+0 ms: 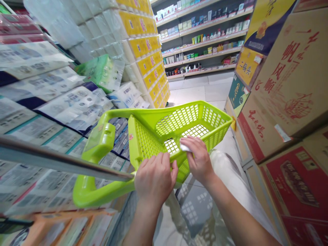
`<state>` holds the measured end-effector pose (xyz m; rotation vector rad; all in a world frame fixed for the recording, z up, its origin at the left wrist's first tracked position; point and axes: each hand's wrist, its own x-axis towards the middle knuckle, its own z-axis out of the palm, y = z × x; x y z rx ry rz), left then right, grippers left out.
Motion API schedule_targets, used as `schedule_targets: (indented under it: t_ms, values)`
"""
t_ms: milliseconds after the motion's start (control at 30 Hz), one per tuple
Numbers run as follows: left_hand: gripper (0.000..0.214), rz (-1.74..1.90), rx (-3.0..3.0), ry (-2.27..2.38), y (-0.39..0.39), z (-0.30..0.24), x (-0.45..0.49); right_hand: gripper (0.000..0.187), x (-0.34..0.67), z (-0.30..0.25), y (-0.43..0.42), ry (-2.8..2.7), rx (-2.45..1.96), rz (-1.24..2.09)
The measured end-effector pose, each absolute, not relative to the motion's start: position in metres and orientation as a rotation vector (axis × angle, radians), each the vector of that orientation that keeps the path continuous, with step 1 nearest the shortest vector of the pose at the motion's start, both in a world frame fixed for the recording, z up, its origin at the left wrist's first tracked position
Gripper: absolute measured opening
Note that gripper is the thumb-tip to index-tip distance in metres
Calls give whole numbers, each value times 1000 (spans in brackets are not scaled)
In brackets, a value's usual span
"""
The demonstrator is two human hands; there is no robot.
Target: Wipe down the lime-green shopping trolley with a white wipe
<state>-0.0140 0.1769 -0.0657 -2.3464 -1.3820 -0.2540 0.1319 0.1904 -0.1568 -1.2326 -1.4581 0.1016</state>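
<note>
A lime-green plastic shopping cart (184, 112) with a slotted basket stands turned sideways in front of me. My left hand (155, 176) is closed over the cart's near rim, close to the handle end. Farther along the same rim, my right hand (197, 157) presses a folded white wipe (185, 145) under its fingers; whether it is cloth or paper I cannot tell. The cart's looped handle (87, 191) reaches out to the left. A metal tube (64, 157) runs from the left edge up to the cart beside my left hand.
Packaged paper goods (69, 102) are stacked on the left, with tall yellow-and-white packs (148, 65) behind. Cardboard cartons (294, 78) line the right side closely. Shelves of small bottles and boxes (202, 37) stand at the back, beyond a tiled floor (189, 90).
</note>
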Motion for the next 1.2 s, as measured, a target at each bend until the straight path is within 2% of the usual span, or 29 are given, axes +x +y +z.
schedule_targets:
  t_ms: [167,367,600,833,1033,1200]
  values:
    - [16,-254,-2347,-1370,179,-64,-15,42,140,-161,193,-1265,-1356,27]
    - [14,-242,-2359,-1330,182,-64,-15,41,117,-151,177,-1562,-1159,121]
    - [19,-305,-2308,-1329,188,-68,-12,41,146,-161,189,-1274,-1368,4]
    - [19,-300,-2337,-1315,188,-66,-13,42,126,-153,179,-1556,-1176,120]
    - [20,-352,-2315,-1302,189,-69,-14,44,157,-166,189,-1246,-1398,-6]
    - [19,-363,-2322,-1268,189,-68,-15,45,129,-157,178,-1478,-1234,66]
